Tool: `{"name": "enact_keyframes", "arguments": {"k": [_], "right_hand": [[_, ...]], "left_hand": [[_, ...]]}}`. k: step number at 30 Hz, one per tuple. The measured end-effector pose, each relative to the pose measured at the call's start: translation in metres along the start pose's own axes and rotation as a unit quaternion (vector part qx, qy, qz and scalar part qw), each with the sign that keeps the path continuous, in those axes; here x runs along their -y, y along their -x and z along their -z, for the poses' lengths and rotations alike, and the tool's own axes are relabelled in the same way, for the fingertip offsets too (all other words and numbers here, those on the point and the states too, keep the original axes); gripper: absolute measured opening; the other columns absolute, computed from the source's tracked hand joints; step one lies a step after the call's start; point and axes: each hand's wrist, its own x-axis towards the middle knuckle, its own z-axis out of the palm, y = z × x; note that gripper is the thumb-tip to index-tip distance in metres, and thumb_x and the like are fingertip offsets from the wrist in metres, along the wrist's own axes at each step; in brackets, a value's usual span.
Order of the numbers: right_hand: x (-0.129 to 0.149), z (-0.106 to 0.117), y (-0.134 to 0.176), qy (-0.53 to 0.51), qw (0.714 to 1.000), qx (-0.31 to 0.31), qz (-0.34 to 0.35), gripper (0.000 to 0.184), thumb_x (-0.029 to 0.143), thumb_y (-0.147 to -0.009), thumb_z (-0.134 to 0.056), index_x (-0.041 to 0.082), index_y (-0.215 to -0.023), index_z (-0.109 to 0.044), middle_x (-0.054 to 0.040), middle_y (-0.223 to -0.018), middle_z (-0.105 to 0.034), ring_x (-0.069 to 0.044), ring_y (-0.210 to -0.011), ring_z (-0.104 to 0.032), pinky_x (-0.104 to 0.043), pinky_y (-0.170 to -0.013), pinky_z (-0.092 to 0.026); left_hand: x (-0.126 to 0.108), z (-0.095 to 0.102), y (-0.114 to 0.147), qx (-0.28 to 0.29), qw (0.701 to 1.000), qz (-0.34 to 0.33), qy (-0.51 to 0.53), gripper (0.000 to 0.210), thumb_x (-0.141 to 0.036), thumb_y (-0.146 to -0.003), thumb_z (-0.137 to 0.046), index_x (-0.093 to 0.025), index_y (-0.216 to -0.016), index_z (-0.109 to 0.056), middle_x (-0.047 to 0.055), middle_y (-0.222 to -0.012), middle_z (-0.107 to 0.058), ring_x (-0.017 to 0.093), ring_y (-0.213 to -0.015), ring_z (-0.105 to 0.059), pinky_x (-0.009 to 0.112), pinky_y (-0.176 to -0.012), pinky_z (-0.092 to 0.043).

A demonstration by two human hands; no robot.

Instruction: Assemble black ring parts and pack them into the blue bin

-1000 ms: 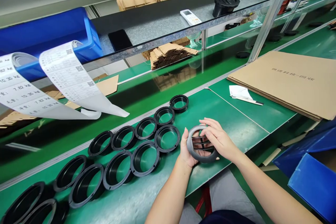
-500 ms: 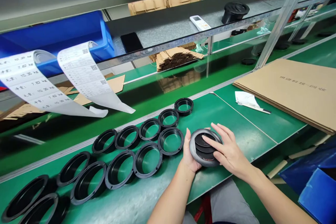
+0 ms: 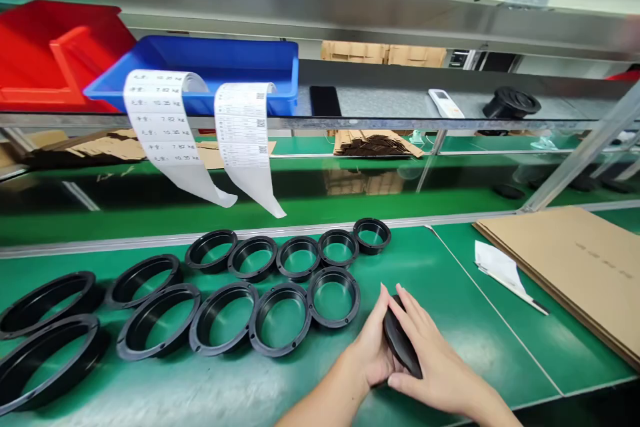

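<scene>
A round black plastic vent part (image 3: 400,345) is pressed between my two hands, seen edge-on just above the green table (image 3: 450,267). My left hand (image 3: 374,347) cups it from the left and my right hand (image 3: 434,359) lies against its right face with fingers stretched out. Just left of my hands, two rows of black plastic rings (image 3: 280,287) lie flat on the table, the nearest ring (image 3: 333,295) a short way from my left fingertips.
A stack of flat brown cardboard (image 3: 575,273) lies at the right with a folded white paper and pen (image 3: 500,270) beside it. On the shelf stand a blue bin (image 3: 210,70) with hanging label strips (image 3: 170,140), a red bin (image 3: 55,53), a phone (image 3: 325,100), a remote (image 3: 447,103) and a black vent (image 3: 511,103).
The vent part has turned from facing me to edge-on between my palms, with both hands closing flat on it. My view has swung left and up, showing the red bin.
</scene>
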Motion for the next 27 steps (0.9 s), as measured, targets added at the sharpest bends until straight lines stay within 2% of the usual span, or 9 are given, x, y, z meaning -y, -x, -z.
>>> {"name": "enact_keyframes", "arguments": {"k": [2,4,6,8,12,15,18,23,27], "right_hand": [[-0.008,0.010,-0.013,-0.039,0.999,0.005,0.020,0.096,0.056,-0.090,-0.068,0.035,-0.161,-0.007,-0.0087,-0.162,-0.008,-0.038,-0.147,-0.012,-0.063,-0.115,-0.030],[-0.021,0.025,-0.035,-0.059,0.997,-0.031,0.038,0.087,0.057,-0.092,-0.062,0.034,-0.160,-0.013,-0.0097,-0.158,-0.019,-0.035,-0.144,-0.021,-0.059,-0.114,-0.034],[-0.038,0.041,-0.070,-0.021,0.994,-0.101,0.039,0.086,0.059,-0.092,-0.059,0.031,-0.160,-0.015,-0.0124,-0.154,-0.022,-0.036,-0.142,-0.025,-0.060,-0.113,-0.034],[-0.056,0.053,-0.115,0.062,0.986,-0.151,0.030,0.091,0.061,-0.089,-0.062,0.027,-0.160,-0.017,-0.0164,-0.151,-0.023,-0.039,-0.139,-0.027,-0.063,-0.111,-0.032],[-0.091,0.059,-0.200,0.170,0.981,-0.082,0.033,0.105,0.071,-0.082,-0.069,0.018,-0.160,-0.022,-0.0240,-0.146,-0.028,-0.043,-0.134,-0.031,-0.062,-0.108,-0.034],[-0.105,0.055,-0.234,0.190,0.980,-0.036,0.043,0.108,0.075,-0.078,-0.073,0.019,-0.159,-0.027,-0.0240,-0.144,-0.032,-0.043,-0.131,-0.035,-0.060,-0.106,-0.037],[-0.111,0.048,-0.232,0.200,0.979,-0.015,0.046,0.107,0.076,-0.077,-0.073,0.019,-0.158,-0.031,-0.0237,-0.143,-0.036,-0.043,-0.130,-0.037,-0.060,-0.106,-0.038],[-0.105,0.031,-0.169,0.225,0.974,-0.009,0.037,0.088,0.076,-0.095,-0.049,0.021,-0.160,-0.026,-0.0215,-0.152,-0.029,-0.040,-0.138,-0.029,-0.061,-0.109,-0.033],[-0.081,0.042,-0.122,0.250,0.968,-0.013,0.016,0.070,0.065,-0.106,-0.026,0.020,-0.160,-0.023,-0.0195,-0.159,-0.018,-0.037,-0.145,-0.018,-0.066,-0.112,-0.027]], "left_hand": [[-0.002,-0.001,-0.001,0.009,0.999,-0.037,0.004,0.102,-0.097,-0.078,-0.040,-0.010,-0.127,-0.060,0.020,-0.108,-0.065,0.041,-0.109,-0.060,0.055,-0.098,-0.046],[-0.005,-0.001,0.000,0.028,0.998,-0.054,0.007,0.103,-0.099,-0.074,-0.039,-0.017,-0.134,-0.055,0.017,-0.113,-0.062,0.040,-0.108,-0.059,0.060,-0.095,-0.046],[-0.006,0.002,0.000,0.027,0.998,-0.057,0.002,0.098,-0.098,-0.075,-0.042,-0.024,-0.140,-0.048,0.015,-0.120,-0.057,0.038,-0.110,-0.058,0.066,-0.094,-0.044],[-0.004,0.006,-0.001,0.010,0.998,-0.055,-0.007,0.096,-0.094,-0.077,-0.049,-0.023,-0.140,-0.047,0.017,-0.124,-0.054,0.037,-0.113,-0.056,0.069,-0.098,-0.039],[0.005,0.017,-0.009,0.023,0.999,-0.024,-0.028,0.098,-0.094,-0.072,-0.057,-0.013,-0.127,-0.058,0.022,-0.116,-0.057,0.038,-0.109,-0.057,0.072,-0.103,-0.030],[0.007,0.024,-0.015,0.032,0.999,-0.021,-0.029,0.098,-0.096,-0.065,-0.062,-0.014,-0.119,-0.063,0.019,-0.112,-0.060,0.036,-0.104,-0.059,0.071,-0.103,-0.031],[0.006,0.026,-0.018,0.035,0.998,-0.032,-0.029,0.097,-0.094,-0.060,-0.068,-0.016,-0.117,-0.066,0.018,-0.111,-0.060,0.036,-0.104,-0.059,0.072,-0.104,-0.029],[0.009,0.016,-0.015,-0.012,0.998,0.001,-0.064,0.069,-0.080,-0.084,-0.055,-0.013,-0.091,-0.071,0.016,-0.094,-0.061,0.031,-0.090,-0.061,0.073,-0.106,-0.029],[0.016,-0.003,-0.005,-0.008,0.988,0.010,-0.151,0.054,-0.067,-0.065,-0.082,-0.016,-0.080,-0.069,0.012,-0.082,-0.060,0.029,-0.082,-0.059,0.076,-0.102,-0.030]]}}
